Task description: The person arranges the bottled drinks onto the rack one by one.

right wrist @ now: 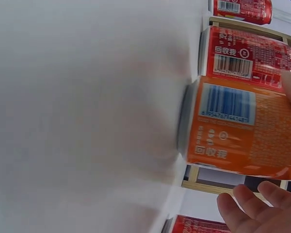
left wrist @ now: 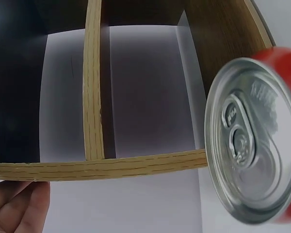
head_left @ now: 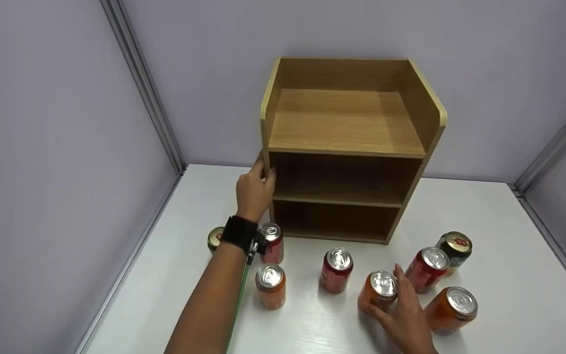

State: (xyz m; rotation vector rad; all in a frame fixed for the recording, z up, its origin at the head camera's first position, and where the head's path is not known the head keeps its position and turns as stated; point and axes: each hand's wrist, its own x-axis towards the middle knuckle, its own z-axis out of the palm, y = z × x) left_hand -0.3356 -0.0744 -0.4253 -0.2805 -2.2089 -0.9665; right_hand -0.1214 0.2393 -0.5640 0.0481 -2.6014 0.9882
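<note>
My left hand (head_left: 255, 192) grips the left side panel of a wooden shelf unit (head_left: 347, 123), thumb at the front edge and fingers round the outside. Fingertips (left wrist: 36, 206) show below that panel in the left wrist view. My right hand (head_left: 406, 314) is spread around an orange can (head_left: 377, 294) standing on the table, thumb at its near side and index finger along its right. In the right wrist view the fingers (right wrist: 254, 204) lie extended beside the orange can (right wrist: 242, 128). A red can (head_left: 426, 269) and another orange can (head_left: 451, 310) stand right of this hand.
A red can (head_left: 336, 270) stands before the shelf. Another red can (head_left: 273, 245) and an orange can (head_left: 270, 287) are by my left forearm, which partly hides a gold-topped can (head_left: 214, 238). A dark gold-topped can (head_left: 455, 250) stands far right. Walls enclose the white table (head_left: 165, 275).
</note>
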